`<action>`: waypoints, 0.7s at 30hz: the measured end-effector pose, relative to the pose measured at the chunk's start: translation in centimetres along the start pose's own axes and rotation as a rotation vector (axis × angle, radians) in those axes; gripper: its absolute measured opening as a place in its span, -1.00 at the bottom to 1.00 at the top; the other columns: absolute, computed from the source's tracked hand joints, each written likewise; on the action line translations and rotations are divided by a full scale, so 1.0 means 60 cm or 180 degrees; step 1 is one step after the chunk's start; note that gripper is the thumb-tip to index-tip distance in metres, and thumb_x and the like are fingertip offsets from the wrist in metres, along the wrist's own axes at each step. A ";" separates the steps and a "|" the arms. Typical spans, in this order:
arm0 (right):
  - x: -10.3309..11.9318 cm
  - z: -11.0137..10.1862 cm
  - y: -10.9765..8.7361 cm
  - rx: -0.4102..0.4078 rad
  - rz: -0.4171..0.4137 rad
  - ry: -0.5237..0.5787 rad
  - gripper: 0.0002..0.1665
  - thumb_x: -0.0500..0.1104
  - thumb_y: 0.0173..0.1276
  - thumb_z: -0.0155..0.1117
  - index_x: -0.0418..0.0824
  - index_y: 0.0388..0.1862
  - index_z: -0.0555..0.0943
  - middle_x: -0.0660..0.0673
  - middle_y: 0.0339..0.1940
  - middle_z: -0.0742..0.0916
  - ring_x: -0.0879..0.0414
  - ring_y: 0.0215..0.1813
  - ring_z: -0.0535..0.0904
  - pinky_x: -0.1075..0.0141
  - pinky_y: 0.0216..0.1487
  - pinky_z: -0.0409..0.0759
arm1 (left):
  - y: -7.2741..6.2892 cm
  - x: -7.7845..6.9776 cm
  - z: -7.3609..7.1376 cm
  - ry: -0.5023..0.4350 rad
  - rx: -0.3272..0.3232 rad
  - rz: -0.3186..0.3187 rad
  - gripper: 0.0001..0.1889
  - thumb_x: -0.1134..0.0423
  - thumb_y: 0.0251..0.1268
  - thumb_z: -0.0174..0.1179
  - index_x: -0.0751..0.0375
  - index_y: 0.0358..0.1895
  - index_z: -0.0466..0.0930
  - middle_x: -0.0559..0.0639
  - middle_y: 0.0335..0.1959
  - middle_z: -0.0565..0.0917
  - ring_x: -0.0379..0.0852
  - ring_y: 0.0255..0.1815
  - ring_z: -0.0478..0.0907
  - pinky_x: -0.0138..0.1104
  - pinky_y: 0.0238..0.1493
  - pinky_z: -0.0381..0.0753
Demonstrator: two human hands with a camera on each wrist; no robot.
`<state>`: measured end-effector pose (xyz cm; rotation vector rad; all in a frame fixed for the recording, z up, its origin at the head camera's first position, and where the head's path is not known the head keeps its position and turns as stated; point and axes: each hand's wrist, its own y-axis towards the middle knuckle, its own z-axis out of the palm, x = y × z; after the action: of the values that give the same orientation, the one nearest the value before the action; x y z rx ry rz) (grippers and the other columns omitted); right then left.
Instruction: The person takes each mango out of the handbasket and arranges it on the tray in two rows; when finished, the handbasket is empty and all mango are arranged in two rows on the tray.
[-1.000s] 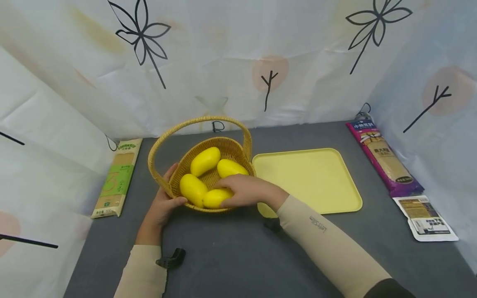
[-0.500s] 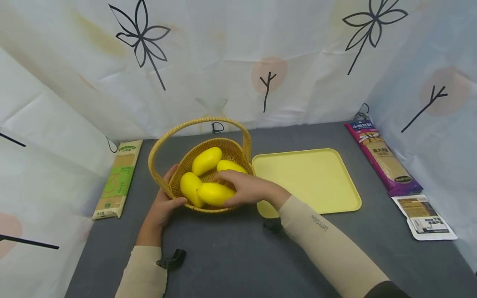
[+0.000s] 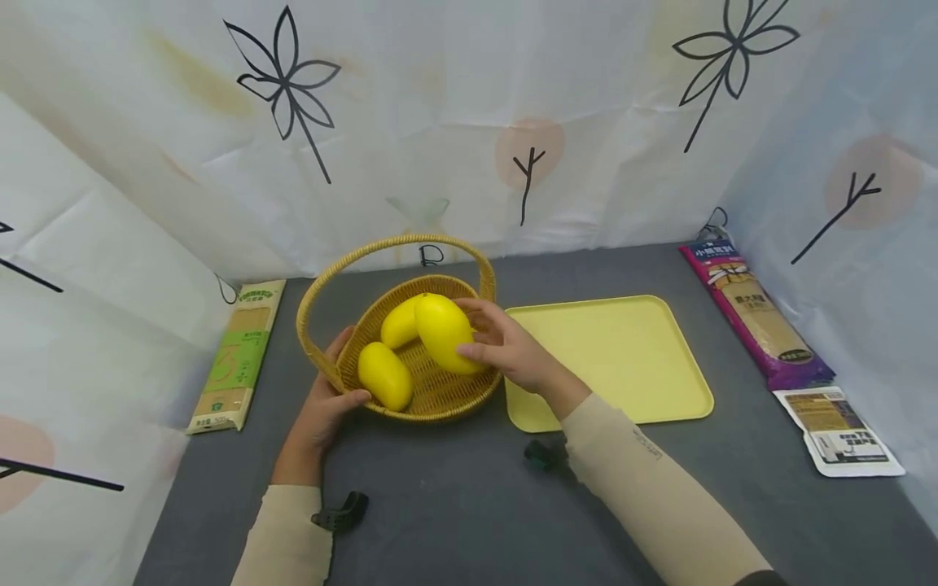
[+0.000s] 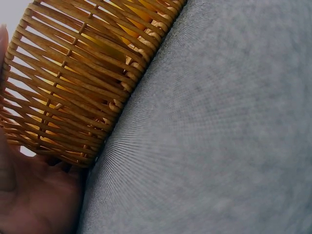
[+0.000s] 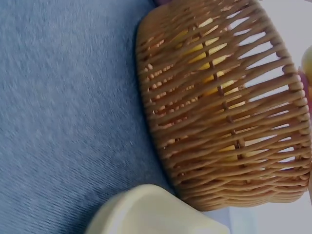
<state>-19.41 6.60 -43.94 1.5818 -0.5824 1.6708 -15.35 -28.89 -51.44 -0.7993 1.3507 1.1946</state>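
My left hand [image 3: 327, 403] grips the left rim of a woven basket [image 3: 450, 399], thumb over the edge; in the left wrist view the palm lies close against the wicker wall [image 4: 73, 83]. My right hand [image 3: 506, 342] holds a yellow mango [image 3: 443, 334] above the right side of the basket, fingers and thumb around its right end. Two more mangoes show inside: one at the front left [image 3: 384, 376], another toward the back [image 3: 399, 324], partly covered by the held one. The basket's right inside is hidden behind the hand and mango.
A pale yellow tray [image 3: 608, 350] lies right of the basket; its rim [image 5: 146, 195] shows in the right wrist view. A green-labelled noodle pack [image 3: 238, 358] lies far left. A purple noodle pack [image 3: 755, 313] and a white pouch [image 3: 839, 431] lie far right. The basket handle [image 3: 396, 242] arches overhead.
My right hand has picked a mango from the front of the basket and raised it up, toward the back right. The left hand keeps its grip on the rim.
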 end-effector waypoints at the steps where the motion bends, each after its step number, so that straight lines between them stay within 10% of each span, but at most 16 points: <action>1: -0.001 0.000 -0.002 -0.0037 -0.0004 0.0114 -0.10 -0.15 0.56 0.45 -0.20 0.72 0.23 -0.31 0.54 0.48 -0.25 0.37 0.57 0.04 0.24 0.65 | -0.001 0.001 0.000 -0.0002 0.0001 -0.0012 0.12 0.48 0.35 0.49 0.06 0.83 -0.06 0.15 0.80 -0.04 0.02 0.68 0.10 -0.35 0.51 0.23; 21: 0.008 -0.038 -0.084 -0.0268 -0.0175 0.0083 -0.24 -0.21 0.55 0.48 -0.31 0.59 0.36 -0.33 0.49 0.50 -0.26 0.35 0.56 0.04 0.18 0.69 | 0.001 0.002 0.001 -0.0008 -0.0048 -0.0074 0.13 0.50 0.33 0.48 0.00 0.83 -0.04 0.09 0.79 0.01 0.03 0.67 0.11 -0.34 0.51 0.24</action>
<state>-16.97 11.53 -44.59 1.5009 -0.5832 1.6033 -15.44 -28.80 -51.56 -0.8220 1.3284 1.1884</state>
